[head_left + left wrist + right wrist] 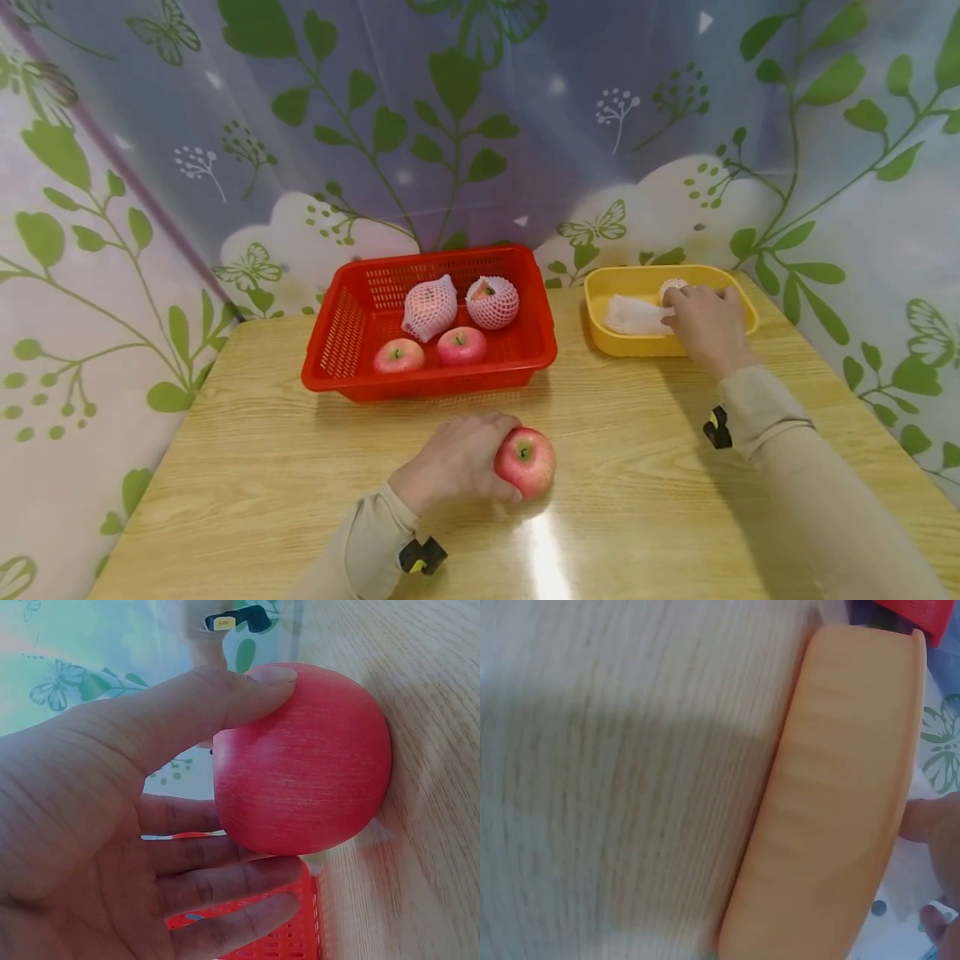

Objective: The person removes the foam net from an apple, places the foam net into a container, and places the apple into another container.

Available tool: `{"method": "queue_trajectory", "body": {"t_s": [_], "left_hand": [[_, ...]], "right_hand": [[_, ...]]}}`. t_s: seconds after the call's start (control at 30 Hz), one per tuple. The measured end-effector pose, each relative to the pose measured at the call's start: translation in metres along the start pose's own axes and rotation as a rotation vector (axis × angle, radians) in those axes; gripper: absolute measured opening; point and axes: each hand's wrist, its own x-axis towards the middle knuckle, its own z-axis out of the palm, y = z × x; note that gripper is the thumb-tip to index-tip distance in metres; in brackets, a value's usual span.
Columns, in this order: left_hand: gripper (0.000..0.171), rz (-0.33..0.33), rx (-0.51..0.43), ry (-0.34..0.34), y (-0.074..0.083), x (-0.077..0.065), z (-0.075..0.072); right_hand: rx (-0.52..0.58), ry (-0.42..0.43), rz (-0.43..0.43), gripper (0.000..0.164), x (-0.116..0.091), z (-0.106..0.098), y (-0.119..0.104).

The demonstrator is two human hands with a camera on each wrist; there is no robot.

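Note:
My left hand grips a red apple on the table. In the left wrist view the thumb lies over the apple, and the fingers spread beneath and beside it. My right hand reaches into the yellow basin, thumb at the end of a flat white foam net and fingers by a round-ended foam net. The right wrist view shows the basin wall hiding part of the net near the fingers; I cannot tell whether they pinch it.
A red plastic basket stands at the back left of the wooden table. Inside are two bare apples and two apples in foam nets. A patterned curtain hangs behind the table.

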Motion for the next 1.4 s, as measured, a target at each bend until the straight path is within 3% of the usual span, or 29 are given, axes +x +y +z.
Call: {"method": "queue_trajectory", "body": {"t_s": [0.17,0.4,0.53,0.7,0.93,1.17,1.4], "left_hand": [[0.075,-0.005,-0.006,-0.009,0.001,0.000,-0.001],[0.075,-0.007,-0.006,-0.009,0.001,0.000,-0.001],[0.075,-0.006,-0.005,-0.003,0.001,0.000,-0.001],[0.073,-0.001,-0.009,0.005,0.001,-0.001,-0.001],[0.073,-0.007,-0.016,0.001,0.001,0.000,0.000],[0.074,-0.012,-0.009,-0.002,0.001,0.000,0.000],[0.073,-0.014,-0.016,0.001,0.001,-0.001,0.001]], "right_hand": [[0.020,-0.080,-0.001,0.024,-0.003,0.005,0.007],[0.072,-0.297,0.099,0.062,-0.002,0.002,0.015],[0.097,-0.348,0.163,0.079,-0.003,-0.001,0.017],[0.133,-0.298,0.193,0.086,-0.006,-0.002,0.018],[0.142,-0.159,0.132,0.074,-0.010,-0.010,0.009],[0.169,-0.097,0.028,0.065,-0.011,-0.019,-0.022],[0.230,-0.006,-0.091,0.059,-0.022,-0.014,-0.062]]}}
